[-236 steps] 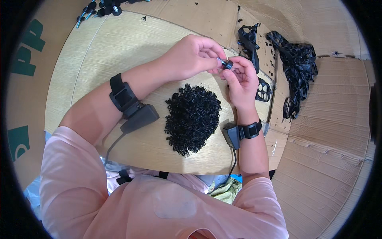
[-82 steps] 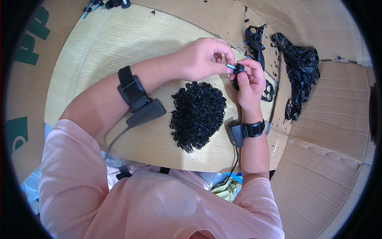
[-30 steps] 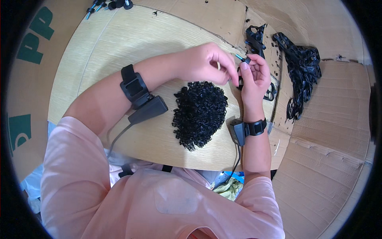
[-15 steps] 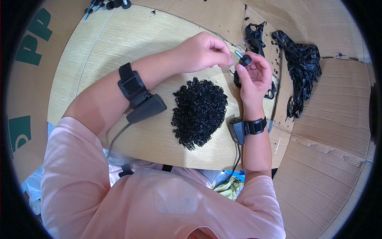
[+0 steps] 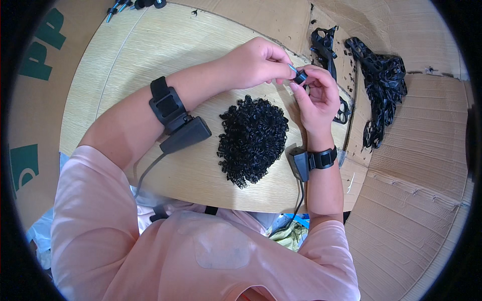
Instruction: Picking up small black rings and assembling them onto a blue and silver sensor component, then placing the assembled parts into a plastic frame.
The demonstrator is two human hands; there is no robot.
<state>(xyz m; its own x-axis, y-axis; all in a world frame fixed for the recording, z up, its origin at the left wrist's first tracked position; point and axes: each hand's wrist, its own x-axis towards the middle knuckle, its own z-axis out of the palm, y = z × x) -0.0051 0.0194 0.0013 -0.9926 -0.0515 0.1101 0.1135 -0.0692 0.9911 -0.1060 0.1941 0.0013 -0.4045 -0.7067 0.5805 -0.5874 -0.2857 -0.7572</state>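
A small black knob (image 5: 300, 77) with a bluish metal threaded stud is held between the thumb and fingers of my right hand (image 5: 320, 100). My left hand (image 5: 261, 62) is closed in a pinch, its thumb and index fingertips right against the stud. Anything between those left fingertips is hidden. On the table below both hands lies a heap of small black curled plastic pieces (image 5: 252, 140), close to my right wrist and touched by neither hand.
Similar knobs with studs (image 5: 116, 9) lie at the table's far left edge. Black plastic scraps (image 5: 326, 47) and a larger black crumpled bundle (image 5: 384, 83) are at the right. Cardboard walls (image 5: 411, 135) surround the wooden table (image 5: 135, 65). Wired black devices are strapped to both my forearms.
The knob in my right hand has tilted and shifted left toward my left hand. My left fingertips, apart from it before, now meet its stud.
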